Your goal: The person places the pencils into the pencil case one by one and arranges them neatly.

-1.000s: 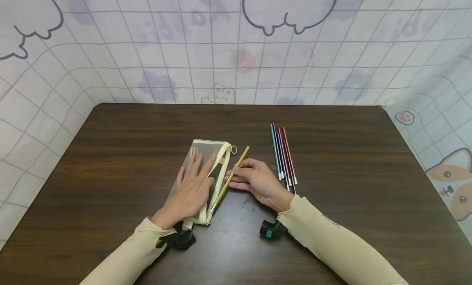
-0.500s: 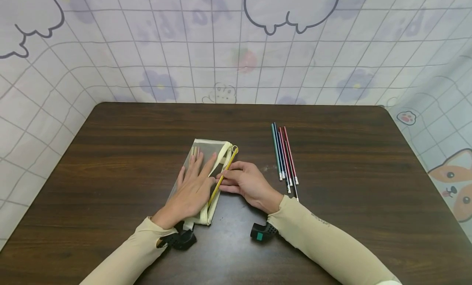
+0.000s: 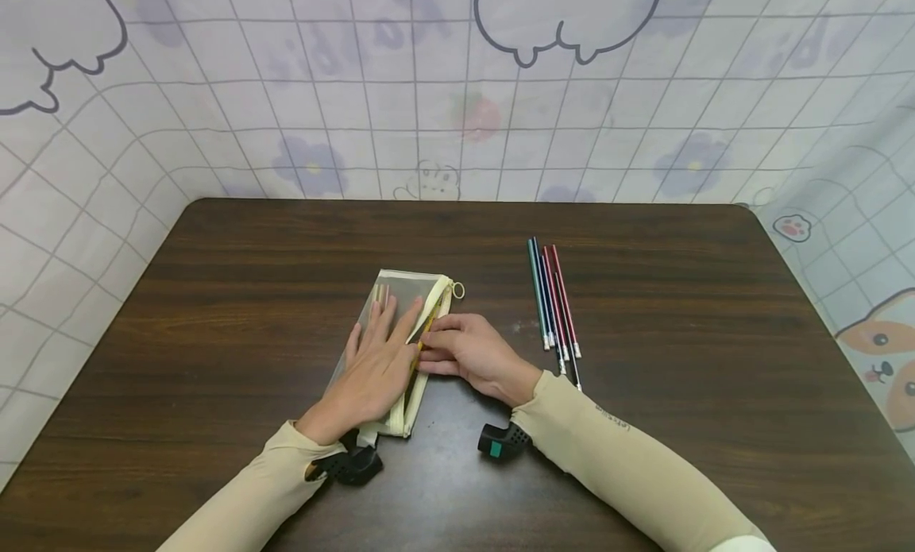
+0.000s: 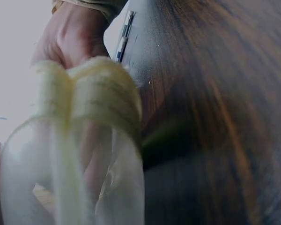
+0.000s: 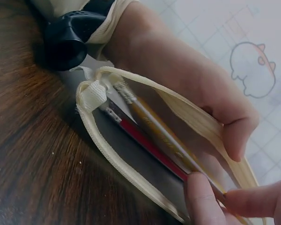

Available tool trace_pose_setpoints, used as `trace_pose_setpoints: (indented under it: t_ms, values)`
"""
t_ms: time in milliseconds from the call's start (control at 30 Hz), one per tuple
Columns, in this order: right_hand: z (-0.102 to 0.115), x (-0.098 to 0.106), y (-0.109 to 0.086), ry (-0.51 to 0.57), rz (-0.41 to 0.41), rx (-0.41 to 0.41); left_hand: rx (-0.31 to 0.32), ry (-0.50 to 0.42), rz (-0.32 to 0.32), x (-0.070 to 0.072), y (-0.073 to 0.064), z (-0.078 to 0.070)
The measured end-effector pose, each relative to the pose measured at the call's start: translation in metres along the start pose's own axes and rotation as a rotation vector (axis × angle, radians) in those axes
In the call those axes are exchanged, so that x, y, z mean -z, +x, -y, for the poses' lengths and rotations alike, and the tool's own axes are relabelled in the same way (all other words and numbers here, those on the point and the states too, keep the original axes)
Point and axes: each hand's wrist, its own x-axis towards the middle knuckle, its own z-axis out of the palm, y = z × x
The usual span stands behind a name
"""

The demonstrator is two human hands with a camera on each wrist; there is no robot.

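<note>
A grey see-through zip pouch (image 3: 411, 283) with cream edging lies on the table, its zipped side open toward the right. My left hand (image 3: 368, 377) rests flat on it, fingers spread, the thumb beside the opening. At that opening my right hand (image 3: 475, 355) pinches a yellow pencil (image 5: 163, 136) between thumb and fingers. The pencil lies within the pouch's mouth, its metal-banded end toward the near corner. Beside it in the right wrist view, a red pencil (image 5: 146, 146) lies inside the pouch. The left wrist view shows the cream edging (image 4: 103, 96) close up.
Several blue, black and red pencils (image 3: 552, 302) lie side by side on the dark wooden table (image 3: 679, 314), right of the pouch. A ring zip pull (image 3: 458, 291) sticks out from the pouch's far corner. A patterned white curtain (image 3: 615, 107) stands behind the table.
My right hand has moved left with the yellow pencil, from beside the pouch into its opening. The left hand has stayed flat on the pouch.
</note>
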Motion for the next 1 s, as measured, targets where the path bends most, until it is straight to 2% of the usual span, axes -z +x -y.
trace_pose_setpoints:
  t_ms: [267, 467, 733, 1000]
  values:
    - [0.002, 0.002, -0.007, -0.060, 0.029, 0.002, -0.004, 0.005, 0.008, 0.000, 0.000, -0.001]
    - [0.010, 0.011, -0.016, -0.069, 0.033, 0.047, 0.006, 0.006, 0.002, 0.001, 0.000, -0.001]
    - [0.023, 0.029, -0.027, -0.065, -0.020, 0.106, 0.038, -0.016, -0.027, 0.003, 0.002, -0.002]
    - [0.035, 0.045, -0.040, -0.059, -0.020, 0.184, 0.033, -0.018, -0.031, 0.006, 0.001, -0.004]
